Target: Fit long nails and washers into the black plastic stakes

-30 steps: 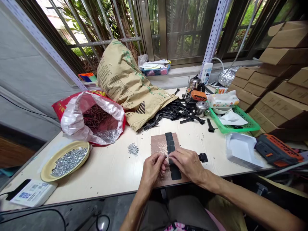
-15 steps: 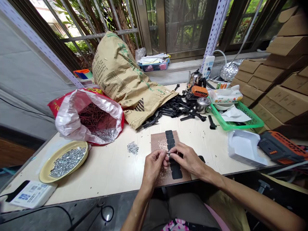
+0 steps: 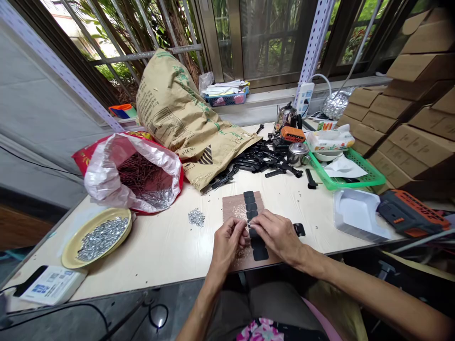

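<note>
Over a brown board (image 3: 232, 203) my left hand (image 3: 229, 237) is closed, its thumb and finger pinched together. My right hand (image 3: 275, 234) is closed too, fingertips pinched close beside the left ones. Something small and thin shows between them, too small to name. Under the hands, a column of black rounded pieces (image 3: 260, 254) runs down the board, with pale crumbs (image 3: 239, 210) to its left. Another black piece (image 3: 299, 229) lies right of my right hand. A small pile of silvery parts (image 3: 196, 218) sits left of the board.
A yellow dish (image 3: 67, 251) of silvery parts and a red bag (image 3: 81, 154) of dark screws stand left. Behind are a paper sack (image 3: 170, 104) and black plastic parts (image 3: 254, 158). To the right are a green basket (image 3: 373, 179), a white tray (image 3: 359, 213) and an orange-black battery (image 3: 412, 213).
The view has shifted slightly. My hands stay together over the board, with small finger movements; the black piece at right shows more fully.
</note>
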